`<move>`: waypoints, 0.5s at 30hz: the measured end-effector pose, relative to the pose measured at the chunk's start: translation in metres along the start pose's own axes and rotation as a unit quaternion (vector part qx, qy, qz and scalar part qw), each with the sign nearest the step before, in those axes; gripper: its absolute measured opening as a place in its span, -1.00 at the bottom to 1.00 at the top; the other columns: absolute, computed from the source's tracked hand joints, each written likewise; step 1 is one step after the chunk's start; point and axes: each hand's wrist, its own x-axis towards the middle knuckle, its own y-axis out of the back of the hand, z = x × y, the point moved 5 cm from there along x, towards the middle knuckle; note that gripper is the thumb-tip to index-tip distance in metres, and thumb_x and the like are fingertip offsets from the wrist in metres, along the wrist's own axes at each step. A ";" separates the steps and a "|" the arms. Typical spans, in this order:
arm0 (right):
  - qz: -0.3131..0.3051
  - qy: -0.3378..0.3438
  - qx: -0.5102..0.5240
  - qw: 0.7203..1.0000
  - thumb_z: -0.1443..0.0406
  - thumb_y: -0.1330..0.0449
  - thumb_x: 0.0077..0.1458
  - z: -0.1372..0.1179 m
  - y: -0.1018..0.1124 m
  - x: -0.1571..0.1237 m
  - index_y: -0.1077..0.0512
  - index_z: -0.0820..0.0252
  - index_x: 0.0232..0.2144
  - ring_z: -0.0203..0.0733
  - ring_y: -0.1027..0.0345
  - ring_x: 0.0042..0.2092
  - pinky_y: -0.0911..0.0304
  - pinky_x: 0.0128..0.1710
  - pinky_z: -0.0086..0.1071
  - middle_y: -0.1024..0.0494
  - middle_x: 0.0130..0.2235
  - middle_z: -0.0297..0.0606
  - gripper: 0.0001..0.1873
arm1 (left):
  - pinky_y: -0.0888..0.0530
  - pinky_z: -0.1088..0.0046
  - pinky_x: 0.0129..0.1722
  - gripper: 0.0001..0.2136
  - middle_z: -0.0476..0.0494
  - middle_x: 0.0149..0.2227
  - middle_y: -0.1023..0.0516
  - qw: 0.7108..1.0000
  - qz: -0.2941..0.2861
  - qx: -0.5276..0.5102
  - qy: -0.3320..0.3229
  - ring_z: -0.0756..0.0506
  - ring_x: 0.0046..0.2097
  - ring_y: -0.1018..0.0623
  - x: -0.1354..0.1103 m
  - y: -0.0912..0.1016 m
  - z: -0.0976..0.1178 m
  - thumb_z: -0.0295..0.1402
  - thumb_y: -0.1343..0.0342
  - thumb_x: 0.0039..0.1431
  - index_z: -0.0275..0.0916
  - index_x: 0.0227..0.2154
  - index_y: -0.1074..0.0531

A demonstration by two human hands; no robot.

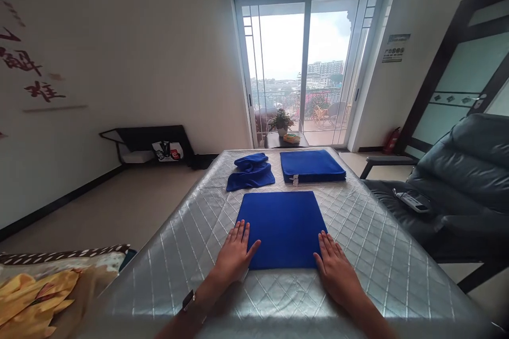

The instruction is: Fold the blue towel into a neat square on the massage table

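Observation:
A blue cloth [283, 230] lies flat and square on the silver quilted table cover [382, 265] in front of me. My left hand [235, 249] rests on its left edge with the fingers stretched out and the thumb on the fabric. On the opposite edge lies my right hand [333, 262], also flat with straight fingers. Neither hand grips anything. Farther back on the right stands a neat stack of folded blue cloths [312, 165] with a white tag at its front. To the left of that stack is a crumpled blue cloth [251, 172].
A dark armchair [429, 185] with a remote-like device [411, 201] on it stands at the right. Beyond the table's far edge, a small side table [272, 141] carries a potted plant [281, 121]. Yellow fabric [35, 302] lies at lower left.

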 end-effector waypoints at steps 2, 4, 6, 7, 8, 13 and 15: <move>0.002 -0.001 0.002 1.000 0.06 0.26 0.35 0.000 -0.001 -0.001 0.03 0.36 0.40 -0.15 0.32 0.44 0.24 0.42 -0.14 0.13 0.43 -0.20 -0.28 | -0.03 0.09 0.39 -0.24 -0.21 0.43 0.05 0.999 0.009 -0.012 -0.035 -0.22 0.44 0.06 0.004 0.004 0.033 0.16 0.41 0.35 -0.30 0.39 -0.03; 0.004 -0.002 0.000 1.000 0.07 0.25 0.35 -0.001 0.000 0.000 0.03 0.36 0.40 -0.14 0.31 0.44 0.23 0.41 -0.13 0.12 0.43 -0.20 -0.29 | -0.05 0.15 0.39 -0.25 -0.23 0.43 0.07 0.994 0.010 -0.036 -0.106 -0.19 0.44 0.05 0.008 0.006 0.079 0.14 0.42 0.37 -0.31 0.39 -0.03; -0.005 -0.003 -0.007 1.000 0.09 0.24 0.34 -0.002 0.003 0.000 0.02 0.37 0.39 -0.13 0.31 0.44 0.23 0.41 -0.12 0.12 0.43 -0.19 -0.29 | -0.03 0.18 0.40 -0.26 -0.25 0.43 0.06 0.981 0.014 -0.064 -0.185 -0.17 0.44 0.05 0.010 0.006 0.127 0.12 0.43 0.38 -0.31 0.39 -0.03; -0.015 -0.002 -0.012 1.000 0.10 0.24 0.34 -0.002 0.004 0.000 0.01 0.38 0.39 -0.13 0.30 0.44 0.23 0.41 -0.12 0.12 0.42 -0.17 -0.30 | -0.01 0.19 0.40 -0.28 -0.24 0.43 0.05 0.972 0.016 -0.078 -0.220 -0.16 0.44 0.05 0.011 0.006 0.148 0.11 0.42 0.39 -0.30 0.39 -0.02; -0.024 0.000 -0.017 1.000 0.12 0.25 0.34 -0.003 0.006 -0.001 0.01 0.39 0.39 -0.13 0.31 0.44 0.23 0.41 -0.12 0.12 0.42 -0.17 -0.31 | 0.01 0.19 0.40 -0.29 -0.24 0.43 0.04 0.964 0.018 -0.089 -0.249 -0.15 0.44 0.06 0.013 0.006 0.164 0.10 0.42 0.40 -0.30 0.40 0.00; -0.056 0.000 -0.016 0.998 0.10 0.30 0.37 -0.007 0.015 -0.003 0.06 0.42 0.39 -0.14 0.35 0.44 0.29 0.42 -0.15 0.16 0.43 -0.18 -0.30 | 0.05 0.19 0.41 -0.31 -0.23 0.43 0.07 0.955 -0.005 -0.099 -0.278 -0.16 0.44 0.07 0.017 0.000 0.174 0.06 0.41 0.42 -0.32 0.41 0.08; -0.061 -0.008 -0.013 0.998 0.08 0.29 0.37 -0.008 0.017 -0.003 0.07 0.41 0.39 -0.13 0.35 0.45 0.30 0.42 -0.16 0.17 0.43 -0.17 -0.30 | 0.04 0.20 0.41 -0.32 -0.20 0.44 0.08 0.963 -0.016 -0.088 -0.256 -0.15 0.44 0.08 0.015 -0.001 0.148 0.07 0.39 0.42 -0.28 0.42 0.09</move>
